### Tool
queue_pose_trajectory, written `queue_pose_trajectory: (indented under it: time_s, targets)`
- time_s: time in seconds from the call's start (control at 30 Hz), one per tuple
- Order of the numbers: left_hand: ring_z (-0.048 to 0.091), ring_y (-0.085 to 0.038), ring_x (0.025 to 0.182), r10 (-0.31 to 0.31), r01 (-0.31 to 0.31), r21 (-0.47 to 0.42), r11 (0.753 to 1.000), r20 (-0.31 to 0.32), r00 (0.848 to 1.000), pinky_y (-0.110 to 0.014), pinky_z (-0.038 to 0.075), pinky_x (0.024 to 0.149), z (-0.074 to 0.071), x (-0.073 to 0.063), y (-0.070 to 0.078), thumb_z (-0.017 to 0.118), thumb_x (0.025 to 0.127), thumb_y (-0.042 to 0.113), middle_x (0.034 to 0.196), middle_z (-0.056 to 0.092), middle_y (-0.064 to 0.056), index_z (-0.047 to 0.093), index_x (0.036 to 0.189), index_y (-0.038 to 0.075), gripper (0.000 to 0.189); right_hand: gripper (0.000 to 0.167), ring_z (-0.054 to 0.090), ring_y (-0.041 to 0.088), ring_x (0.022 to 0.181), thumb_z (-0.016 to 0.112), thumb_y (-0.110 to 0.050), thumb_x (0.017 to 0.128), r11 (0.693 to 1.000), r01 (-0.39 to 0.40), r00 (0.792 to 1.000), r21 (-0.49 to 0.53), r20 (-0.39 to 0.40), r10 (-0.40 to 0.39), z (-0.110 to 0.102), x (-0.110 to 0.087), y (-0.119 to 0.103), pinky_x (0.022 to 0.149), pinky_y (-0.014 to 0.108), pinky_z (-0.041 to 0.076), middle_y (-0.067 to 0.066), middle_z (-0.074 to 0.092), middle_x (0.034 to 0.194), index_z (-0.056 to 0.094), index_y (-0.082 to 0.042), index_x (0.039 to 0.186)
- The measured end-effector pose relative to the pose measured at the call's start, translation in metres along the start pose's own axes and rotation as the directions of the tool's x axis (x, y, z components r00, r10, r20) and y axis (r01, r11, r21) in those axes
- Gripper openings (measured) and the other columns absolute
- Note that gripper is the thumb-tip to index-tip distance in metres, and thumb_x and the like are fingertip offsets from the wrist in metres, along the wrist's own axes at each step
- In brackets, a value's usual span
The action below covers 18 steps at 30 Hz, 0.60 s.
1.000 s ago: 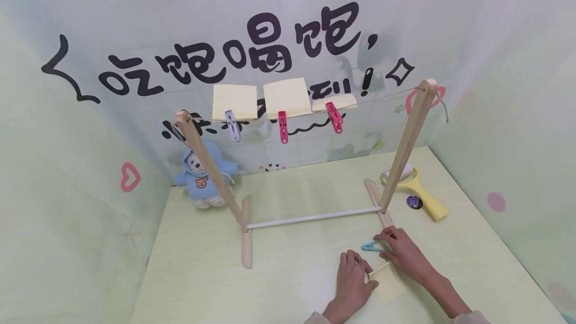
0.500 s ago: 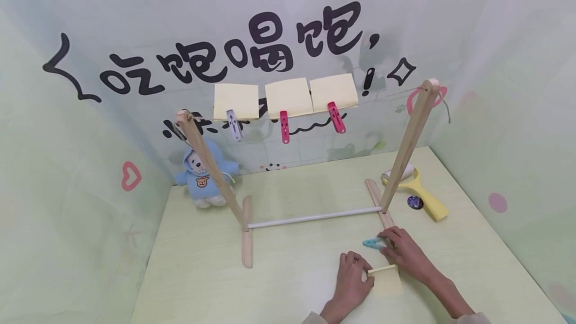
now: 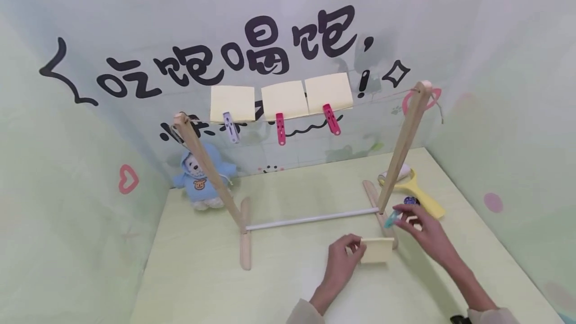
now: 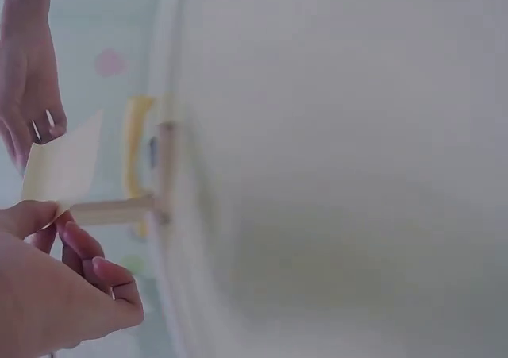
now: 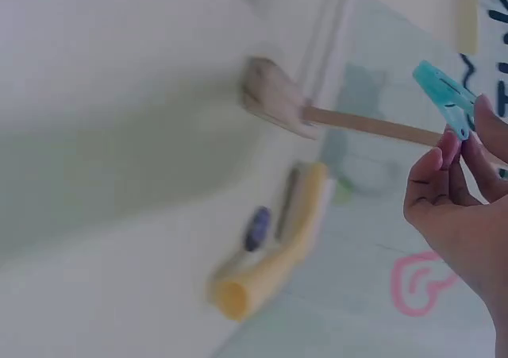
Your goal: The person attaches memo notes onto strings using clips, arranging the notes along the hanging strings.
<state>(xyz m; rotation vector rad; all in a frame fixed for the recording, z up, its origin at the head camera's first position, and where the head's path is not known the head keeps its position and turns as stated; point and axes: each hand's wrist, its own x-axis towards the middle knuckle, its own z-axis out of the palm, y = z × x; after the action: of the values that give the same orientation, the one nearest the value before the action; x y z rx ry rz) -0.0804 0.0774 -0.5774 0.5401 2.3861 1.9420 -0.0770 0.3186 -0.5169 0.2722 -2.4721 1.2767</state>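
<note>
My left hand (image 3: 339,264) pinches the left end of a pale yellow folded paper (image 3: 377,251), a sticky note by its look, raised above the table. In the left wrist view the paper (image 4: 65,163) stands out from between thumb and fingers. To its right my right hand (image 3: 425,231) pinches a teal clothespin (image 3: 390,219) by its handle end; the right wrist view shows the clothespin (image 5: 444,92) pointing away from the fingertips. Three similar papers hang on a string between two wooden posts, held by a lilac clothespin (image 3: 231,128) and two pink clothespins (image 3: 281,129).
The wooden rack's right post (image 3: 405,149) rises just beyond my right hand, its left post (image 3: 209,171) farther off. A white rod (image 3: 310,218) joins them low down. A blue-clothed plush toy (image 3: 201,184), a yellow lint roller (image 3: 425,196) and a dark oval object (image 3: 411,200) sit behind.
Both hands have lifted off the table and moved forward, the left carrying the folded paper, the right carrying the teal clothespin. The rightmost hanging paper, tipped flat a second ago, now faces forward.
</note>
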Motion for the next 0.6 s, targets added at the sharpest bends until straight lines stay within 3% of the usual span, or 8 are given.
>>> queue_pose_trajectory:
  time_s: [0.07,0.17,0.27,0.3,0.37,0.5,0.6]
  targets:
    - [0.058,0.006,0.077,0.005,-0.008,-0.047,0.999,-0.061,0.998,-0.019,0.050,0.064,-0.007,0.016,0.019,0.079,0.100,0.011,0.087,0.076,-0.005,0.081,0.104,0.002,0.010,0.040,0.059,-0.006,0.092,0.078,0.019,0.087,0.995,0.100,0.995,-0.005,-0.027,-0.100,-0.019,0.015,-0.019,0.080,0.008,0.049,0.002,0.070,0.108,0.070,0.008,0.125]
    - [0.058,0.004,0.081,-0.037,0.020,-0.131,0.991,-0.129,0.991,-0.017,0.049,0.070,-0.021,0.043,0.053,0.080,0.100,0.012,0.093,0.077,-0.010,0.082,0.106,0.001,0.012,0.025,0.058,-0.002,0.100,0.078,-0.004,0.099,0.963,0.269,0.962,-0.013,-0.056,-0.269,-0.045,0.039,-0.052,0.082,0.007,0.046,-0.006,0.066,0.122,0.072,0.009,0.120]
    - [0.058,0.003,0.085,-0.049,0.017,-0.180,0.983,-0.178,0.983,-0.015,0.047,0.075,-0.034,0.067,0.085,0.079,0.101,0.014,0.100,0.077,-0.009,0.082,0.111,0.002,0.015,0.050,0.055,0.000,0.112,0.071,-0.040,0.103,0.919,0.388,0.917,-0.065,-0.072,-0.392,-0.065,0.059,-0.087,0.085,0.008,0.042,-0.006,0.060,0.134,0.074,0.009,0.112]
    - [0.058,0.002,0.087,-0.035,-0.003,-0.193,0.981,-0.197,0.980,-0.015,0.046,0.076,-0.037,0.073,0.096,0.079,0.101,0.014,0.101,0.077,-0.009,0.082,0.111,0.002,0.015,0.061,0.054,0.000,0.115,0.067,-0.051,0.101,0.908,0.412,0.905,-0.080,-0.076,-0.418,-0.071,0.065,-0.098,0.086,0.008,0.041,-0.006,0.059,0.135,0.075,0.009,0.110]
    - [0.058,0.002,0.089,-0.003,-0.048,-0.213,0.976,-0.232,0.973,-0.016,0.045,0.078,-0.043,0.087,0.115,0.079,0.101,0.014,0.105,0.076,-0.011,0.082,0.111,0.001,0.016,0.068,0.053,-0.002,0.118,0.064,-0.059,0.101,0.889,0.442,0.887,-0.121,-0.085,-0.453,-0.081,0.075,-0.122,0.087,0.008,0.040,-0.007,0.056,0.136,0.076,0.008,0.107]
    - [0.058,0.002,0.094,0.078,-0.144,-0.230,0.962,-0.275,0.958,-0.018,0.044,0.081,-0.049,0.111,0.149,0.077,0.102,0.014,0.114,0.074,-0.013,0.081,0.112,-0.001,0.018,0.072,0.053,-0.001,0.128,0.066,-0.061,0.101,0.857,0.492,0.855,-0.150,-0.101,-0.509,-0.100,0.099,-0.166,0.099,0.010,0.042,-0.015,0.053,0.136,0.077,0.010,0.103]
    - [0.058,0.003,0.098,0.109,-0.184,-0.250,0.951,-0.284,0.953,-0.020,0.043,0.084,-0.051,0.125,0.170,0.076,0.104,0.014,0.119,0.071,-0.014,0.080,0.116,-0.001,0.020,0.074,0.052,0.000,0.133,0.067,-0.063,0.100,0.832,0.530,0.827,-0.165,-0.116,-0.550,-0.111,0.121,-0.192,0.106,0.012,0.041,-0.020,0.052,0.134,0.077,0.010,0.101]
